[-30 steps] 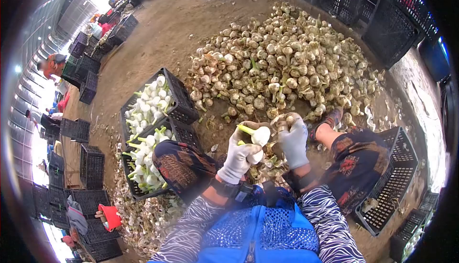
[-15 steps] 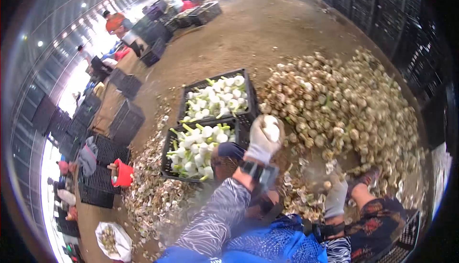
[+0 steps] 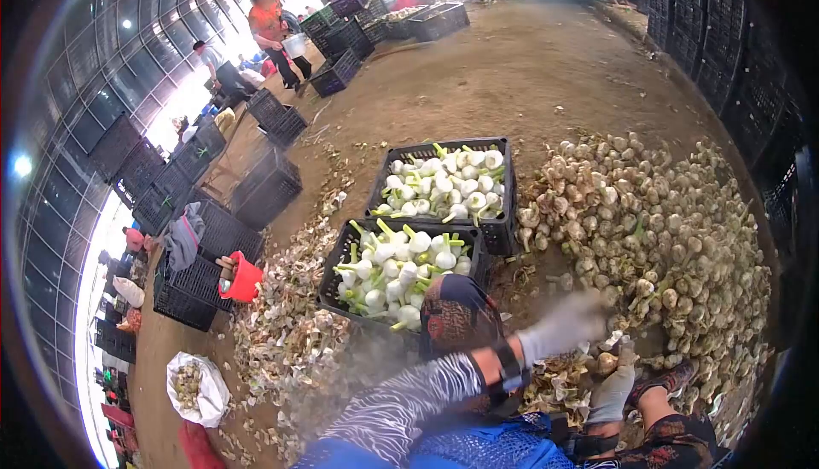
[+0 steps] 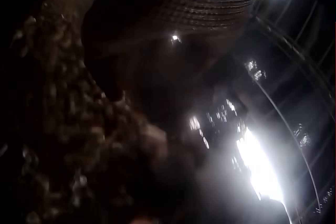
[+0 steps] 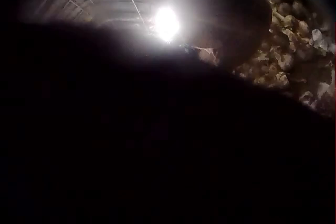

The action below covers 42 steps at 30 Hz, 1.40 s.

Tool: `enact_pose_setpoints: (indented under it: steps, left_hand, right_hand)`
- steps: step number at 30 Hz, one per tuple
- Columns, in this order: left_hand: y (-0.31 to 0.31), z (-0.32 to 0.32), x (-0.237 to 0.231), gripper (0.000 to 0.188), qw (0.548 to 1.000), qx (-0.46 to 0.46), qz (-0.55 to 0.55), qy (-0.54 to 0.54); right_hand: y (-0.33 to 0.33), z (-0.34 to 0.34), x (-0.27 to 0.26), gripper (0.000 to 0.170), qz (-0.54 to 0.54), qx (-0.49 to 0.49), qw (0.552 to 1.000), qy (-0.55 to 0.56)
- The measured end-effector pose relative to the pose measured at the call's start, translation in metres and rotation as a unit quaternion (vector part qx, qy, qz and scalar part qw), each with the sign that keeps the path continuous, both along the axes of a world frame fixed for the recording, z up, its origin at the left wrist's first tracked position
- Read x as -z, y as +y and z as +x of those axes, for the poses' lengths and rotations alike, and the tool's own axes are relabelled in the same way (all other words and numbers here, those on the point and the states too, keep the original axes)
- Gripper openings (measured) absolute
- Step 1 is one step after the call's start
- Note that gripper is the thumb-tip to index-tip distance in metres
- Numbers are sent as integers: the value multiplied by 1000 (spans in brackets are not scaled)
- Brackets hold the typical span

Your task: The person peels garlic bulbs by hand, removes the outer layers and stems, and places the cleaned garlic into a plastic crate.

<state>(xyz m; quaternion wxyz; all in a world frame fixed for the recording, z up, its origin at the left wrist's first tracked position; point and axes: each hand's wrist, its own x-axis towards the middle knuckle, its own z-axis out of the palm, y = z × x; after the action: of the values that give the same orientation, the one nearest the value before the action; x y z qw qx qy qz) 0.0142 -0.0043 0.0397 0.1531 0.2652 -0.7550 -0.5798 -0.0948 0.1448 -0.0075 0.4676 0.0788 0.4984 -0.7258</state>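
Observation:
The gloved left hand (image 3: pixel 565 326) is motion-blurred, stretched out over the floor between the near crate and the pile of unpeeled garlic (image 3: pixel 674 230); whether it holds anything is unclear. Lower right, the gloved right hand (image 3: pixel 612 394) has a brownish garlic bulb (image 3: pixel 606 363) at its fingers, apparently pinched. Peeled white bulbs with green stems fill the near crate (image 3: pixel 341 305) and the far crate (image 3: pixel 510 213). The left wrist view is dark, with a glove (image 4: pixel 173 19) across its top; the right wrist view is mostly black, showing part of the pile (image 5: pixel 286 50).
Peelings (image 3: pixel 290 315) litter the floor left of the crates. A red bucket (image 3: pixel 245 280) rests by stacked black crates (image 3: pixel 192 286), with a white sack (image 3: pixel 198 388) nearer. Two people stand far left; crates (image 3: pixel 708 34) line the right side.
The view has swung left. The left hand held white bulbs earlier, rose beside the crates, and now reaches rightward towards the right hand. The right hand has lowered towards the peelings with its brownish bulb.

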Motion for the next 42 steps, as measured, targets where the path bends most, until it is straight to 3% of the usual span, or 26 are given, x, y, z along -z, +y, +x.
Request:
enact_pose_setpoints:
  steps: [1,3,8,10,13,14,15,17,18,19,20,23,25,27,30,33,38,40,42]
  left_hand:
    - [32,-3,8,60,998,61,14,7]
    - [77,-8,24,60,999,48,-13,21]
    - [85,-8,24,60,998,-14,9,59]
    - [78,-7,6,60,999,-36,-30,26]
    - [79,-2,-6,60,991,-22,-132,14]
    - [81,0,-7,57,988,-29,-145,51]
    - [81,1,-12,54,984,-31,-151,91]
    - [85,0,-10,50,989,-47,-121,76]
    - [87,0,-12,50,990,-49,-102,88]
    - [86,2,-14,50,990,-54,-88,98]
    - [86,3,-12,50,991,-50,-66,108]
    - [80,2,2,46,985,-105,43,130]
    - [78,4,-8,47,986,-85,40,134]
    - [79,3,-10,49,986,-66,-47,145]
    - [85,2,-11,50,987,-56,-88,125]
    - [86,1,-12,49,987,-52,-65,138]
    - [80,4,-3,47,990,-59,-8,124]
    - [79,5,-3,46,986,-56,65,139]
    - [78,6,-9,46,988,-71,38,136]
  right_hand:
    - [0,0,2,32,0,-1,1000,2]
    - [3,2,0,37,-49,41,994,89]
    - [16,-9,23,38,-70,32,997,-6]
    - [16,-5,-12,31,-64,-94,983,146]
    - [16,1,-54,25,-73,-89,983,143]
    - [18,0,-34,20,-94,-87,945,300]
    - [21,-4,-54,19,-87,-99,987,94]
    - [30,-6,-44,23,-106,-121,976,147]
    - [32,-4,-56,24,-110,-122,981,107]
    - [37,-5,-58,23,-106,-155,961,203]
    - [37,-5,-50,21,-159,-127,976,70]
    - [45,-7,-47,28,-182,-137,974,18]
    - [47,-7,-52,31,-205,-132,970,-1]
    - [45,-8,-56,31,-208,-115,971,-12]
    - [41,-7,-57,30,-172,-118,977,41]
    - [40,-4,-53,26,-131,-120,979,97]
    - [40,-9,-49,25,-168,-138,976,30]
    - [42,-10,-55,25,-173,-140,975,-8]
    - [44,-10,-64,25,-179,-129,975,-13]
